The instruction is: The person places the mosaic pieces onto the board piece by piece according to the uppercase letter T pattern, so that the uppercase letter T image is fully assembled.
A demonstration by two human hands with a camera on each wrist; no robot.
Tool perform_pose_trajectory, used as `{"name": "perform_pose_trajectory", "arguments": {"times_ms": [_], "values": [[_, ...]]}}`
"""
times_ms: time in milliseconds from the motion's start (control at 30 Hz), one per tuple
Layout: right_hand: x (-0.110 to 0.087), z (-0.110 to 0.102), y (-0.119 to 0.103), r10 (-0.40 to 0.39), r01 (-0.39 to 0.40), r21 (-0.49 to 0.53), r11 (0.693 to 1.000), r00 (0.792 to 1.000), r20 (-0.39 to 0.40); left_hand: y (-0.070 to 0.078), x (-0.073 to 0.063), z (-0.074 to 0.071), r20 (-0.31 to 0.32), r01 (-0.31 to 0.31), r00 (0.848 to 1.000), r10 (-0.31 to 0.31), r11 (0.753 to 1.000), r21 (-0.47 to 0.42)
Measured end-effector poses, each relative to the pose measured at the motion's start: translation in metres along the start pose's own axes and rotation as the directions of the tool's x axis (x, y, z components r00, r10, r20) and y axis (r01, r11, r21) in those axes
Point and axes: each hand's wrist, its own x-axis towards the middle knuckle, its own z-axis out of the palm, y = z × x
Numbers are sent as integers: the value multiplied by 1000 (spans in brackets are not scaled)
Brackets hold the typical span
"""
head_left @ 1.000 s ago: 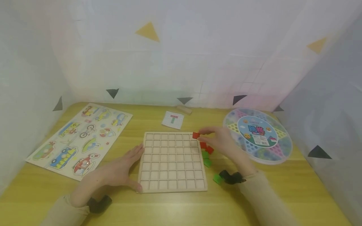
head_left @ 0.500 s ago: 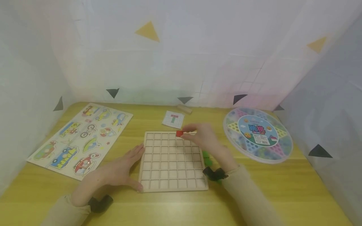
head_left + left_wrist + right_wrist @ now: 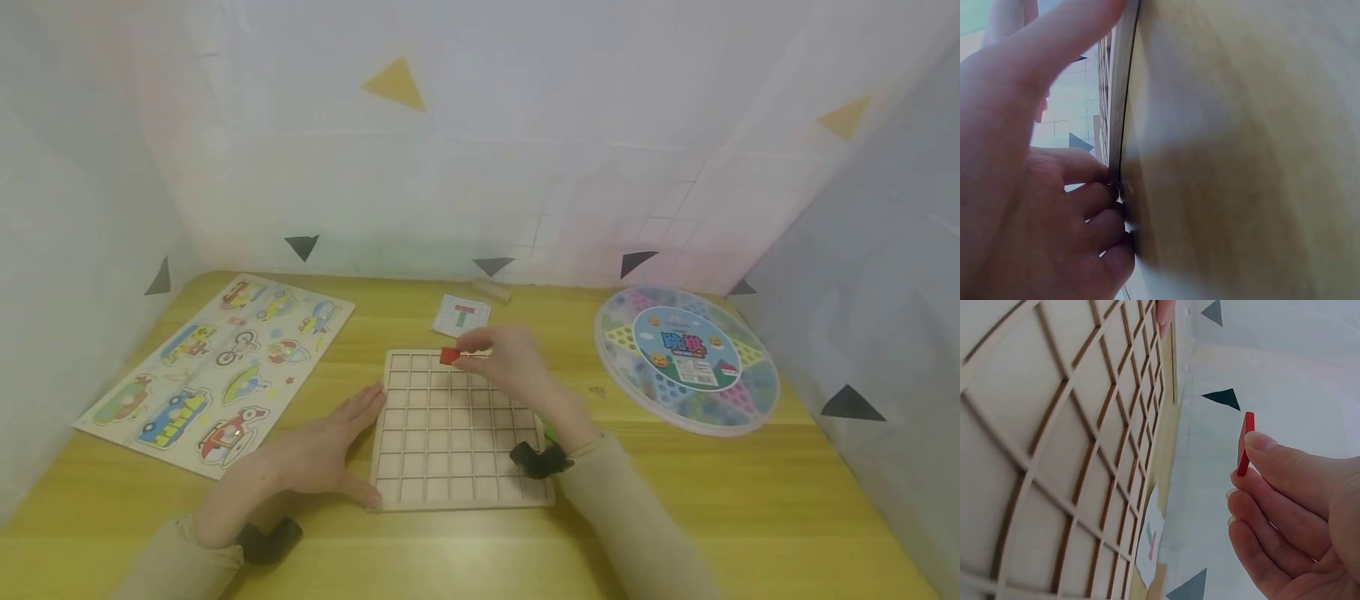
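Note:
A wooden grid board (image 3: pixel 438 442) lies flat on the table in the head view. My left hand (image 3: pixel 318 450) rests along its left side, thumb at the near corner and fingers spread against the edge. Between thumb and index finger, my right hand (image 3: pixel 513 367) pinches a thin red square tile (image 3: pixel 449 356). That tile hovers over the board's far row; the right wrist view shows it edge-on, apart from the grid. A bit of green tile (image 3: pixel 551 432) peeks out by the board's right edge, partly covered by my right wrist.
Beyond the board lies a paper card (image 3: pixel 445 320) with a red and green T, beside a small wooden block (image 3: pixel 492 290). A vehicle puzzle board (image 3: pixel 217 375) lies on the left, and a round game box (image 3: pixel 686 358) on the right. White sheeting stands behind.
My right hand has carried the red tile leftward along the board's far row. Its arm now covers the loose red tiles and most of the green ones. My left hand has stayed put.

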Motion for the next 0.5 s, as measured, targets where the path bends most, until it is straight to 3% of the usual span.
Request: {"name": "perform_pose_trajectory", "arguments": {"times_ms": [500], "values": [[4,22,-2,27,-29,93,995,999,24,0,1,0,11,9,1000,-9,1000,-10]]}}
